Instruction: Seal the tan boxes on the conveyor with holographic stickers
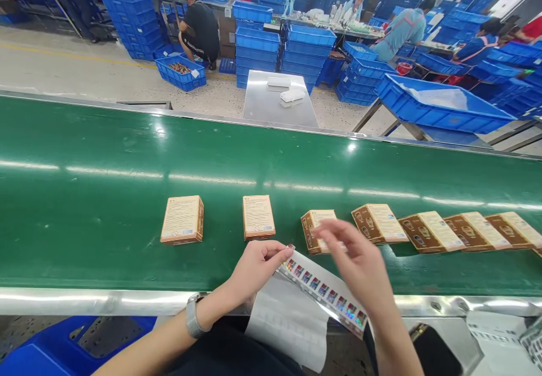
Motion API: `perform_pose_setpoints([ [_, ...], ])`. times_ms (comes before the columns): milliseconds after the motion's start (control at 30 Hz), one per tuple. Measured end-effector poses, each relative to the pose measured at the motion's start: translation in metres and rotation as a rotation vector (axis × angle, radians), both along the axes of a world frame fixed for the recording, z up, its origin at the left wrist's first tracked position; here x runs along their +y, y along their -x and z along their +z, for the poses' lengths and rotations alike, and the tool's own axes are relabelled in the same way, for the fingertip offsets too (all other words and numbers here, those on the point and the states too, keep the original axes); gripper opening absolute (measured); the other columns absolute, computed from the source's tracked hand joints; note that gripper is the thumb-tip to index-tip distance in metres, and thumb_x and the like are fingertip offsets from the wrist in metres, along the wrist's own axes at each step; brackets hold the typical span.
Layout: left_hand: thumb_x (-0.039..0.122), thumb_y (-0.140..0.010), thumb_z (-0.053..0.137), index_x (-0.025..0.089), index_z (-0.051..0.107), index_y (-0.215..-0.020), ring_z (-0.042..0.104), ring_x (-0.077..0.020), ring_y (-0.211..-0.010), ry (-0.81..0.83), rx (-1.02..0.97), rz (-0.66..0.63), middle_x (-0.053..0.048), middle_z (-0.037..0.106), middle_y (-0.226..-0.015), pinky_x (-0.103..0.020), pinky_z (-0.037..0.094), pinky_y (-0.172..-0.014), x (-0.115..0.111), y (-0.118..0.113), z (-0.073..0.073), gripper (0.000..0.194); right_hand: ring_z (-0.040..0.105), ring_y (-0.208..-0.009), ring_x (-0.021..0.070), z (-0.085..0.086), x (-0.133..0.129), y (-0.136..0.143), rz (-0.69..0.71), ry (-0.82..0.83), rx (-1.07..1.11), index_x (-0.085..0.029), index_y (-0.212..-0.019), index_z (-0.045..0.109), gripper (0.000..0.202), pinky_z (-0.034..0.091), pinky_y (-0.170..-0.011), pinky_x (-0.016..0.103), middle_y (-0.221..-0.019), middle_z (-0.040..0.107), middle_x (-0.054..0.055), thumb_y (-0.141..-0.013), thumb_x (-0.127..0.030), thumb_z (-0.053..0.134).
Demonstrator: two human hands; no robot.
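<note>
We see the left hand (258, 266) pinched, thumb against fingertips, on the upper end of a sticker sheet (324, 294), a white strip carrying a row of small shiny holographic labels. The sheet slants down to the right across the near steel rim of the conveyor belt (84, 195), its lower end hanging past the edge toward the lap. The right hand (359, 266) hovers above the middle of the strip with the fingers loosely spread and holding nothing that we can make out; it is blurred, so we cannot say whether a fingertip touches a label.

Just beyond the hands, a row of small brown-and-cream cartons lies flat on the green belt. The first carton (182, 219) sits to the left, well apart from the hands. The second carton (258, 217) lies just above the left hand. The third carton (315, 230) is partly covered by the right fingers, and further cartons (432, 231) run off to the right, close together.

A silver watch (193, 315) circles the left wrist. Past the belt stands a steel side table (271, 108) with two white objects, among blue crates (440, 105), and several people work in the background.
</note>
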State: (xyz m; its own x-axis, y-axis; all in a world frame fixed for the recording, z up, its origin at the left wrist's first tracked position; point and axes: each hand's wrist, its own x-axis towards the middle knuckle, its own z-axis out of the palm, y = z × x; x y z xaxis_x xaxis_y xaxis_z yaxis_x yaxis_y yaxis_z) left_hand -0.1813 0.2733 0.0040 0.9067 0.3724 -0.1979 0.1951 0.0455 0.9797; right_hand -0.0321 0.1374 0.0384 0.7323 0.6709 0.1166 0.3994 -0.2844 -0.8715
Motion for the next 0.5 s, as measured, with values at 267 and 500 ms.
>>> perform_pose_setpoints([
  [267, 0.042, -0.093, 0.059, 0.015, 0.070, -0.102, 0.054, -0.0138, -0.071, 0.108, -0.068, 0.008, -0.001, 0.065, -0.078, -0.023, 0.040, -0.064, 0.000, 0.022, 0.032, 0.030, 0.068, -0.091, 0.0199, -0.002, 0.020, 0.049, 0.187, -0.127, -0.272, -0.024, -0.096, 0.069, 0.009, 0.054, -0.080, 0.033, -0.097, 0.072, 0.005, -0.095, -0.023, 0.060],
  [500, 0.041, -0.094, 0.056, 0.015, 0.073, -0.098, 0.060, -0.0167, -0.074, 0.024, -0.012, 0.102, -0.004, 0.071, -0.084, -0.025, 0.043, -0.067, 0.009, 0.028, 0.020, 0.031, 0.065, -0.104, 0.0219, -0.005, 0.024, 0.045, 0.189, -0.239, -0.183, -0.026, -0.089, 0.073, 0.008, 0.050, -0.091, 0.039, -0.110, 0.071, 0.006, -0.090, -0.022, 0.066],
])
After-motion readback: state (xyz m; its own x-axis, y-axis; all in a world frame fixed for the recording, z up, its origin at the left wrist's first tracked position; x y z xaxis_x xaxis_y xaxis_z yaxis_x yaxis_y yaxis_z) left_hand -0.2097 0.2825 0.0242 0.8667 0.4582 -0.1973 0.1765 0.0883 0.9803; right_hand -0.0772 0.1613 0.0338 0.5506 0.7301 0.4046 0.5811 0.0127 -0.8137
